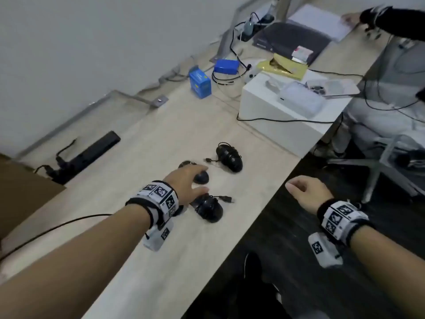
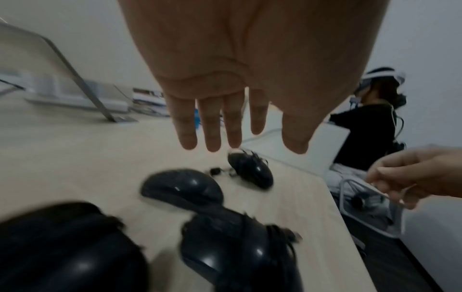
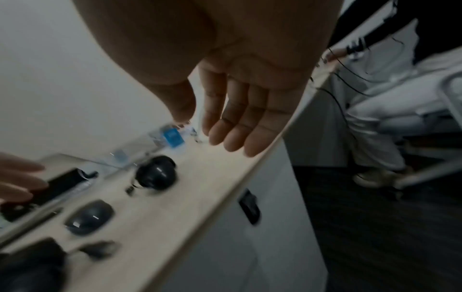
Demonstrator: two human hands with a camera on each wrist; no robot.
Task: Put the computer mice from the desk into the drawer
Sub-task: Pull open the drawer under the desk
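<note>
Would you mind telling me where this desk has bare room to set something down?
The widest bare patch of desk lies between the black power strip, the blue box and the white box. Another runs along the front edge under the left hand's forearm. It is crowded around the mice and beyond the white box.

Dim, flat indoor light throughout, with soft shadows under the mice (image 1: 228,157) on the bench (image 1: 161,139). Both wrist views are motion-blurred and darkened toward the lower corners; wide-angle distortion bends the bench edge. Small glints mark the mice.
</note>
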